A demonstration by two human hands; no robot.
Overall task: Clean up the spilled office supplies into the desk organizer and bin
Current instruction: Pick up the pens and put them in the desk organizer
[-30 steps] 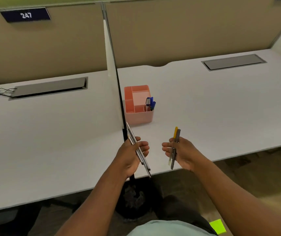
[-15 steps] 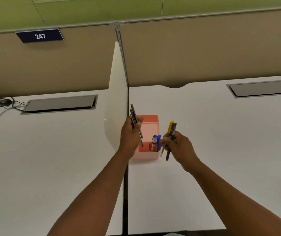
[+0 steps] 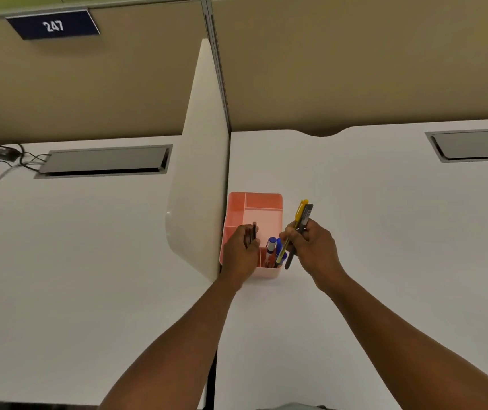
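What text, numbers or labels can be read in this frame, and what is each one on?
"247": white digits on the dark blue nameplate fixed to the top of the tan cubicle partition, upper left.
A pale label on the dark pen gripped in the right hand carries print too small to read.
Nothing readable on the pink desk organizer or the blue markers in it.

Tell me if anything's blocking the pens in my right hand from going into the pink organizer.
Partly. The right hand holds two pens over the near right corner of the organizer, where blue markers already stand. The left hand, gripping its own pens, covers the near left slots. The rear compartments look open.
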